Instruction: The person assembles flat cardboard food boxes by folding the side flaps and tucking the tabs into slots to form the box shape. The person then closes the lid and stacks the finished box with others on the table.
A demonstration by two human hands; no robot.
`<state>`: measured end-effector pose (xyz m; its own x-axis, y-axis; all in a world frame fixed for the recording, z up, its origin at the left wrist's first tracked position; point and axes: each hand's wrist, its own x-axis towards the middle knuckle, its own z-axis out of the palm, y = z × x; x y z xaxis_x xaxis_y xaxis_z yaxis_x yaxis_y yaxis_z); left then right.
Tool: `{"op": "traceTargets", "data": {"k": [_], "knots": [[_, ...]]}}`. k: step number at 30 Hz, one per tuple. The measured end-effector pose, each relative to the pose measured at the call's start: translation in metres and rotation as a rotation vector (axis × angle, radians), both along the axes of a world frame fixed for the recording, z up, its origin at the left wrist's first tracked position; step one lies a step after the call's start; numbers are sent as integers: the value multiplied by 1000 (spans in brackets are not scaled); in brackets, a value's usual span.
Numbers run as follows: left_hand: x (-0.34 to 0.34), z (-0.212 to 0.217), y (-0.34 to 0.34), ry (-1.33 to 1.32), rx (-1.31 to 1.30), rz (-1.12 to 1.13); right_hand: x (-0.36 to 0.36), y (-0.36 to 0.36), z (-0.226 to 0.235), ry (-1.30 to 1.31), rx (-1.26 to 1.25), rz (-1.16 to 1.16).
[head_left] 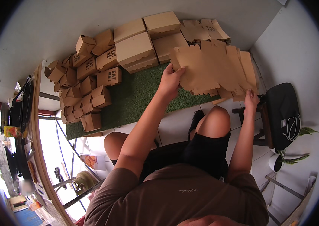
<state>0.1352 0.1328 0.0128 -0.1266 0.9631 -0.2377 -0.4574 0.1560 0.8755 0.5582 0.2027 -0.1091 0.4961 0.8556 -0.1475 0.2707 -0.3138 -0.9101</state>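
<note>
A flat, unfolded brown cardboard box blank [204,67] with scalloped edges spans the space between my hands. My left hand [170,80] pinches its left edge, thumb on top. At the blank's lower right corner, my right hand [251,101] has its fingers closed on the edge. Beneath and to the right of it lies a stack of more flat blanks [248,67]. Folded larger boxes [135,47] with scalloped lids stand stacked just beyond my left hand.
Green artificial turf [140,86] covers the table. Small folded boxes [86,84] crowd its left side. Flat printed cardboard [201,30] lies at the back. A black bag [283,113] rests on a stool at right, near a potted plant [276,162]. A wooden-edged shelf [35,124] stands left.
</note>
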Motion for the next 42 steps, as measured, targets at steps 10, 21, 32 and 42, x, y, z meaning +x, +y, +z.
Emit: {"op": "traceTargets", "data": {"k": [10, 21, 32, 42], "knots": [[-54, 6, -43, 339, 118, 44, -18, 12, 16, -833, 19, 120], [-124, -4, -137, 660, -107, 138, -147, 40, 19, -811, -108, 684], [-175, -54, -199, 1239, -127, 384, -208, 53, -4, -462, -221, 984], [-146, -43, -200, 1883, -167, 420, -275, -51, 62, -1064, 80, 781]]}}
